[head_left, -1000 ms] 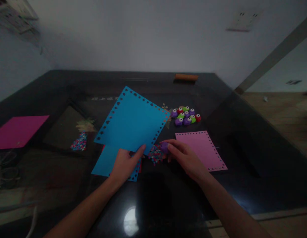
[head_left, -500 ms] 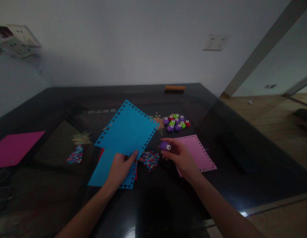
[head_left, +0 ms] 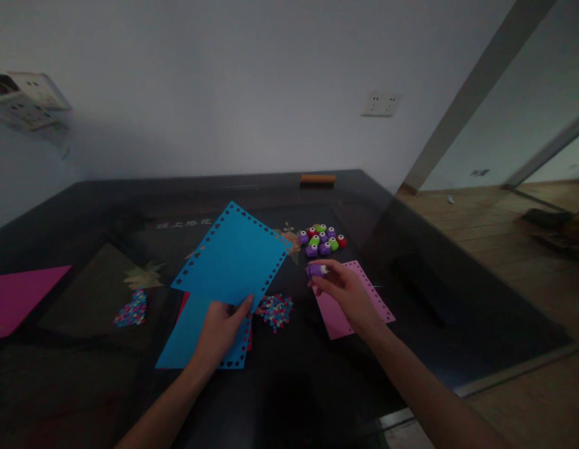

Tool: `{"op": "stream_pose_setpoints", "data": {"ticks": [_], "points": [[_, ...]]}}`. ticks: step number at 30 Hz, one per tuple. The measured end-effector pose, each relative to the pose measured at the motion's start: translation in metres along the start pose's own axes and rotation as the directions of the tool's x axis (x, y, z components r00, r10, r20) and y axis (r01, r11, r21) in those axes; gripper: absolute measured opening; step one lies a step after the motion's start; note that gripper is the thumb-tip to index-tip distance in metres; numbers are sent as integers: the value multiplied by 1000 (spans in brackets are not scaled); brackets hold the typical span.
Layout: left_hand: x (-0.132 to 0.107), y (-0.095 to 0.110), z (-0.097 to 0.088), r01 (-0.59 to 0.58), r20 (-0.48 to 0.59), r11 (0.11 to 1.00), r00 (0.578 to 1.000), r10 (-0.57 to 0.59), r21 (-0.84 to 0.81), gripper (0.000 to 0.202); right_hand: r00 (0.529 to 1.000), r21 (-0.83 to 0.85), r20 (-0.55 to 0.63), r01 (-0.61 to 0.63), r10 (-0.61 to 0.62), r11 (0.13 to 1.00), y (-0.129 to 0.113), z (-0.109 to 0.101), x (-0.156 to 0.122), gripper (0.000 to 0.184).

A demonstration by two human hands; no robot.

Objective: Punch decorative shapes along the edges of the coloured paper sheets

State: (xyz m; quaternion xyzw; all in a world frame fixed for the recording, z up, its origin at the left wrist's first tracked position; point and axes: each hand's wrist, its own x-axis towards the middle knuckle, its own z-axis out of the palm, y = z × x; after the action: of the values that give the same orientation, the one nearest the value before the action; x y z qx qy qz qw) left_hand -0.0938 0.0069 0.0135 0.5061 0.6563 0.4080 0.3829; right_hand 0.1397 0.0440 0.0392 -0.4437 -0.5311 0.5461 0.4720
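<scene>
We note the left hand [head_left: 221,325] pinching a blue sheet [head_left: 233,255] over the desk [head_left: 317,380], the right hand [head_left: 349,294] closed on a purple punch [head_left: 315,270], apparently between punchings; another would call for edge alignment.

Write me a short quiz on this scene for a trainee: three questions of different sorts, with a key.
1. True or false: the left hand grips a flat blue paper sheet with a punched border.

2. Pick one. The right hand holds:
A) an orange-brown cylinder
B) a small purple device with a white round top
C) a flat magenta paper sheet

3. Fill in the colour: the loose multicoloured confetti pile nearer the hands lies between the left hand and a flat ____ paper sheet with punched edges.

Key: 1. True. 2. B. 3. Pink.
</scene>
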Motion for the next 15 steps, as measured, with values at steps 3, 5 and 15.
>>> {"op": "stream_pose_setpoints", "data": {"ticks": [3,5,15], "points": [[-2,4,0,-35,57,999,998,33,19,35,992,-124,-87,78,-89,989,-6,-22,19,30],[-2,5,0,-44,62,998,997,41,48,36,978,-223,-126,138,-169,965,-9,-39,40,35],[1,2,2,-48,64,988,997,38,149,46,947,-856,-41,132,-320,500,1,-72,179,23]]}}
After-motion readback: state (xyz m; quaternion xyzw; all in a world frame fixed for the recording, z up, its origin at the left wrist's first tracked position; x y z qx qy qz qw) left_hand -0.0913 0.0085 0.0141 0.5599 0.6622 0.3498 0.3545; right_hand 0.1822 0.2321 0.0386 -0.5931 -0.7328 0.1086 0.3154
